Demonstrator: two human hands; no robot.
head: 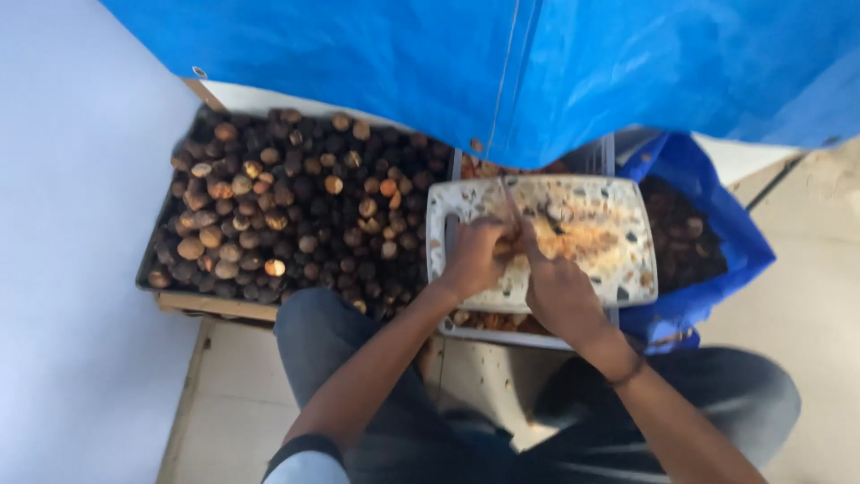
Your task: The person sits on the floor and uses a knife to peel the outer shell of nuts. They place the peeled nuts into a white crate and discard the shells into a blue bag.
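Pinning a small brown fruit (503,246) on the white cutting board (618,269) with my closed left hand (475,255), my right hand (551,282) grips a knife (511,204) for control.

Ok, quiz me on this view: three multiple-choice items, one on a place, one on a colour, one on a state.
1. Where does the cutting board rest?
A. on a crate
B. on the floor
C. on a lap

2. What colour is the tarp overhead?
A. green
B. blue
C. white

3. What is the right hand doing?
A. lying flat and open
B. resting on a knee
C. gripping a knife

Answers: 1 A, the crate rim shows beneath the board. 2 B, it is bright blue. 3 C, its fingers close round the handle, next to the left hand.
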